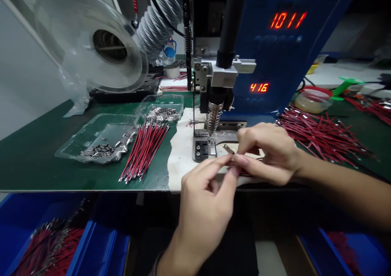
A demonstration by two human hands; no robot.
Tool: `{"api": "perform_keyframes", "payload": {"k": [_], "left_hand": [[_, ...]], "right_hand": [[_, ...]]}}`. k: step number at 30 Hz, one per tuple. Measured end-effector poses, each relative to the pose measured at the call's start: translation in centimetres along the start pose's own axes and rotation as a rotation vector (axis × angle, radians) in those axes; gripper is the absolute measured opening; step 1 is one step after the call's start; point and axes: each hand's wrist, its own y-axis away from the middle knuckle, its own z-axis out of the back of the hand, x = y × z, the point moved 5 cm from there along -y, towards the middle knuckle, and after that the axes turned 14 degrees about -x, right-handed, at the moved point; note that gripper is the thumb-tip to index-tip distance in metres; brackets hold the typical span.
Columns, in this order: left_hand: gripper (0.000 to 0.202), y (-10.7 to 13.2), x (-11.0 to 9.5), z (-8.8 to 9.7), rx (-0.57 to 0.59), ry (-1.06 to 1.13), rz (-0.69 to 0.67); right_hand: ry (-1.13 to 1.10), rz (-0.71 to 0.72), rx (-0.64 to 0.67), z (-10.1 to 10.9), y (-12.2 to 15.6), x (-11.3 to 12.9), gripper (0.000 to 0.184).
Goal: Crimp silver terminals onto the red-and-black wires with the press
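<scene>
My left hand (209,198) is closed, its thumb and index finger pinched together below the machine's tip. My right hand (269,153) comes in from the right, also pinching, and its fingertips meet those of the left. A small shiny metal connector (227,148) sticks up between them. Dark red wire (244,172) shows below the right fingers; its join with the connector is hidden by the fingertips. Just behind the hands stands the soldering machine's spring-wrapped tip (214,119), above a small black fixture (201,149). The connector is apart from that fixture.
A bundle of red and black wires (145,149) lies left, beside clear trays (69,147) of small metal parts. More loose wires (324,137) are heaped right. A blue control box (269,56) rises behind. Blue bins (97,243) sit below the table edge.
</scene>
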Motion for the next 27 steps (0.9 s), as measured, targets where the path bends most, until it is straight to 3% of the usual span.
{"api": "perform_keyframes", "payload": {"k": [4, 9, 13, 16, 18, 19, 21, 24, 27], "left_hand": [[0.017, 0.4, 0.0, -0.7, 0.031, 0.135, 0.048], [0.016, 0.8, 0.1, -0.6, 0.008, 0.090, 0.019], [0.007, 0.6, -0.7, 0.0, -0.102, 0.076, -0.025], [0.008, -0.8, -1.7, 3.2, -0.322, -0.025, -0.106], [0.016, -2.6, -2.2, 6.6, -0.486, -0.178, -0.165], [0.021, -3.8, -2.2, 8.1, -0.507, -0.294, -0.182], [0.026, -6.1, -2.2, 11.0, -0.565, -0.661, -0.239], [0.033, -9.3, -1.3, 12.7, -0.388, -1.197, -0.204], [0.038, -10.9, -0.5, 12.3, -0.196, -1.424, -0.203]], "right_hand": [[-0.120, 0.005, 0.025, -0.4, 0.2, 0.5, 0.006], [-0.128, -0.036, -0.049, -0.4, 0.4, 0.0, 0.005], [-0.140, -0.004, -0.051, -0.3, 0.3, -0.1, 0.008], [-0.082, -0.022, 0.010, 0.3, -0.1, -1.1, 0.009], [-0.013, -0.054, 0.233, 0.1, -0.2, -2.1, 0.016], [0.036, -0.089, 0.385, -0.1, 0.0, -2.7, 0.018], [0.111, -0.173, 0.561, 0.0, 0.1, -3.7, 0.019], [0.142, -0.277, 0.712, 0.1, 0.5, -4.5, 0.013], [0.162, -0.294, 0.753, -0.1, 0.8, -4.6, 0.015]]}}
